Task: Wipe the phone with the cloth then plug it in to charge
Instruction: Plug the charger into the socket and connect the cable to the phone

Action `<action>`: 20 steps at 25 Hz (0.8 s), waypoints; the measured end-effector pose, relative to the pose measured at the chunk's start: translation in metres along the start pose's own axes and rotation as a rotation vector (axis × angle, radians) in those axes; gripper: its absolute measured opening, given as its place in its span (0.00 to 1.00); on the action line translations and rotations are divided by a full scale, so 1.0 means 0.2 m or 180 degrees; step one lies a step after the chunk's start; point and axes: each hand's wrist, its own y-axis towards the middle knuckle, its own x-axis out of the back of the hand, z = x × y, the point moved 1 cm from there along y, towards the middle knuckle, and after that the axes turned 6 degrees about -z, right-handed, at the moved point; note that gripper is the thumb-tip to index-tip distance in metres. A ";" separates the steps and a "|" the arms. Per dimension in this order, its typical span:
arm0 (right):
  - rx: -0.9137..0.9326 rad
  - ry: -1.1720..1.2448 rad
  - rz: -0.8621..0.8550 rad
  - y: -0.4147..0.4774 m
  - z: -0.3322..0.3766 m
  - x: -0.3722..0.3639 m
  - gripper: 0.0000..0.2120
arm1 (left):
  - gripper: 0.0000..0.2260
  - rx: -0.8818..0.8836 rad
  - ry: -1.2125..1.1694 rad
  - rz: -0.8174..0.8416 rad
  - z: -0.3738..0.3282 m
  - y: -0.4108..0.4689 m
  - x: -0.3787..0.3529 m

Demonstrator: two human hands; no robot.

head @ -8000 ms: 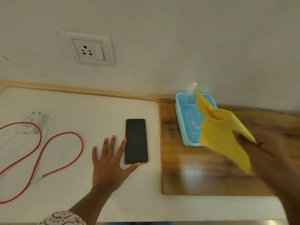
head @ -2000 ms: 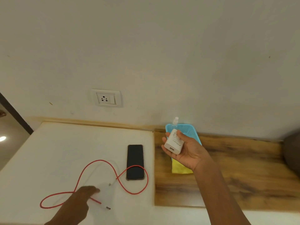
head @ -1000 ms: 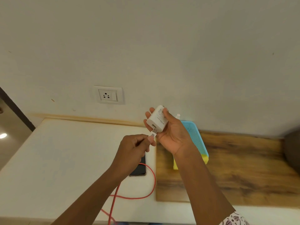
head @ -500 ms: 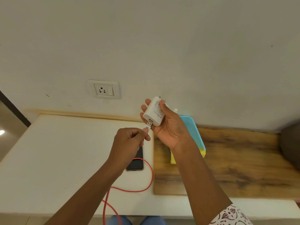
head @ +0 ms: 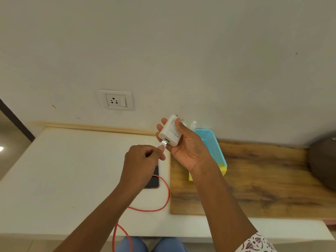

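My right hand [head: 189, 146] grips a white charger adapter [head: 170, 131] above the white table, its port facing down and left. My left hand [head: 141, 160] pinches the metal USB plug [head: 164, 142] of the red cable [head: 160, 206], the plug's tip touching the adapter's port. The black phone [head: 154, 180] lies flat on the table, mostly hidden under my left hand. The yellow cloth [head: 222, 169] lies folded in the near end of the blue basket [head: 211, 144]. A wall socket [head: 116, 100] sits on the wall to the upper left.
A wooden board [head: 263, 179] covers the right part of the white table [head: 63, 170]. A small white bottle [head: 193, 124] stands at the basket's far end. A dark round object [head: 323, 160] sits at the right edge. The cable hangs over the table's front edge.
Over the last second my hands stayed together, and the USB plug has come up against the adapter's port. Before that my left hand picked the cable end up from the table.
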 end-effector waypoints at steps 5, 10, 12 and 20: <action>-0.0095 0.0020 -0.0167 -0.06 -0.04 0.01 0.06 | 0.13 -0.0005 0.0183 -0.0022 0.01 -0.07 0.02; -0.0200 0.0180 -0.0276 -0.13 -0.08 0.02 0.06 | 0.12 0.0433 -0.0220 0.0185 0.04 -0.14 0.04; -0.0236 0.0220 -0.0337 -0.15 -0.08 0.02 0.05 | 0.14 0.0870 -0.0523 0.0379 0.05 -0.16 0.03; -0.0237 0.0172 -0.0398 -0.17 -0.08 0.02 0.05 | 0.11 0.0742 -0.0788 -0.0132 0.07 -0.20 -0.01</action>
